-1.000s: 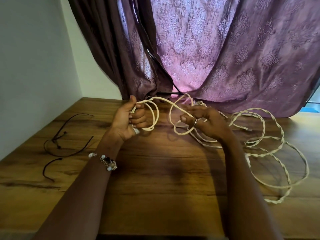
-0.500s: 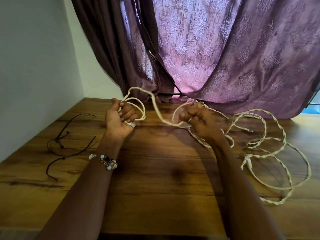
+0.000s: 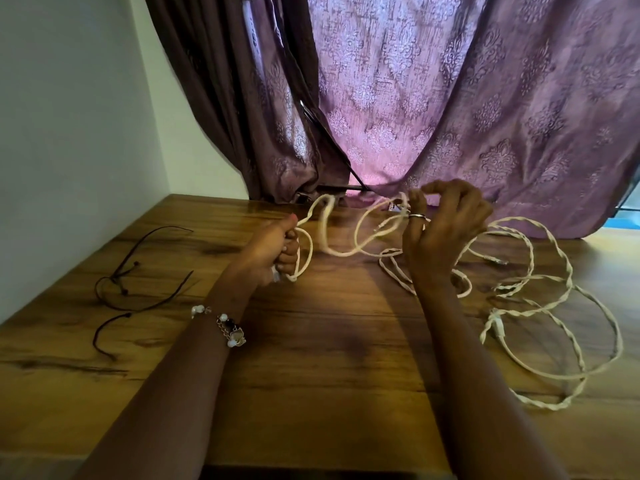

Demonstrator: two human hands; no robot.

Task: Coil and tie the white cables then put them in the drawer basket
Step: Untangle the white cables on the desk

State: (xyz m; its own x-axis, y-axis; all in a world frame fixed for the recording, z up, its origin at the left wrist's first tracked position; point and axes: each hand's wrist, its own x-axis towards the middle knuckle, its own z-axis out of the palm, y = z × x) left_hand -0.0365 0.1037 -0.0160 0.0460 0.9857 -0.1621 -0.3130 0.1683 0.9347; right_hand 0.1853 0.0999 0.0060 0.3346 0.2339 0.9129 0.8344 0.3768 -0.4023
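Note:
A long white twisted cable [image 3: 568, 296] sprawls in loose loops over the right side of the wooden table [image 3: 329, 368]. My left hand [image 3: 273, 251] grips a small coil of this cable, with a few loops hanging from its fist. My right hand [image 3: 443, 230], raised a little above the table, pinches a strand of the same cable between thumb and fingers. A slack loop [image 3: 346, 251] sags between both hands. No drawer basket is in view.
A thin dark cord [image 3: 135, 289] lies on the table at the left, near the white wall [image 3: 69, 116]. Purple patterned curtains [image 3: 450, 98] hang down to the table's far edge. A bracelet sits on my left wrist.
My right hand has risen and shifted right, drawing more cable up. My left hand has closed tighter on its coil and turned its back to the camera.

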